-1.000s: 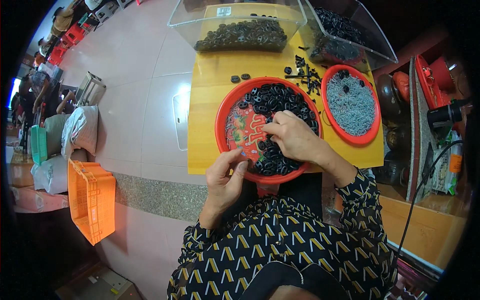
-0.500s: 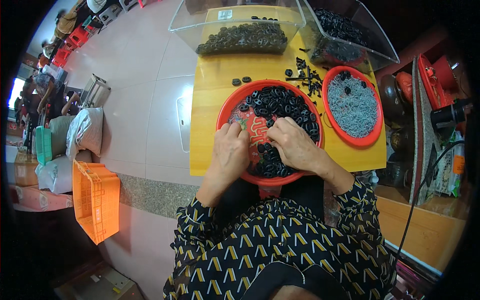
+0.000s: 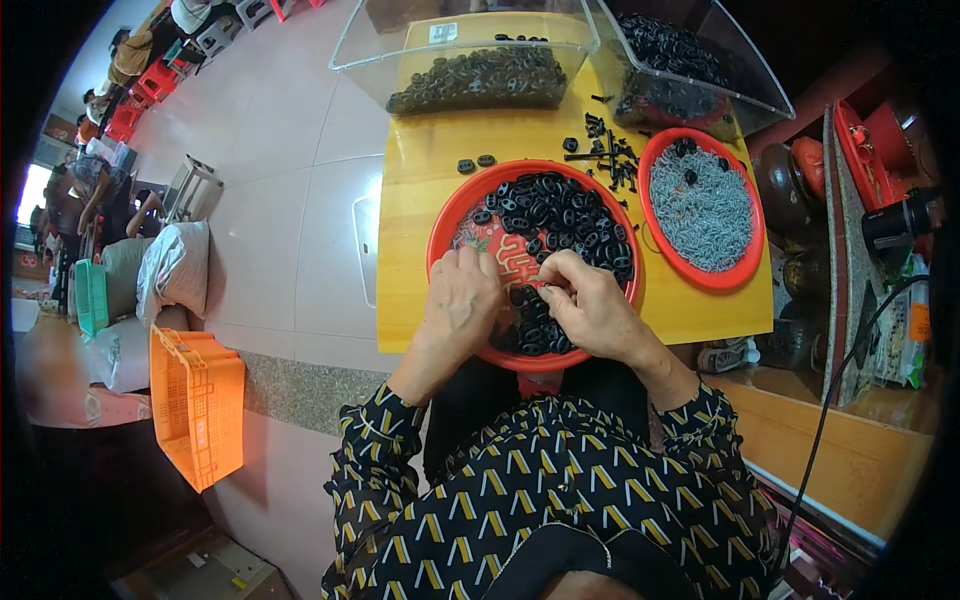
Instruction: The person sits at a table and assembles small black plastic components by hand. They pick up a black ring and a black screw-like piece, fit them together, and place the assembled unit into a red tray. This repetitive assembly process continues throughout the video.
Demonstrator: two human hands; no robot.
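A round red tray [image 3: 437, 222] holds many small black oval plastic pieces with two holes [image 3: 570, 215], heaped at its far right and near side. My left hand [image 3: 462, 298] is over the tray's left part, its fingers curled in; what they hold is hidden. Across from it, my right hand [image 3: 592, 306] is closed in a pinch of thumb and forefinger above the nearer heap. Whatever sits between those fingertips is too small to name. Beside the tray, a second red tray [image 3: 757, 240] contains many small silvery springs [image 3: 703, 215] and a few black pieces.
On the yellow table [image 3: 405, 190], two clear bins [image 3: 480, 75] [image 3: 690, 75] of black parts stand at the back. Loose black parts [image 3: 612, 160] lie between bins and trays. An orange crate [image 3: 200, 405] is on the floor at left; a black cable [image 3: 825, 420] hangs at right.
My right hand has shifted slightly right, its thumb and forefinger now plainly pinched. The left hand stays curled in nearly the same place. The whole view has moved a little.
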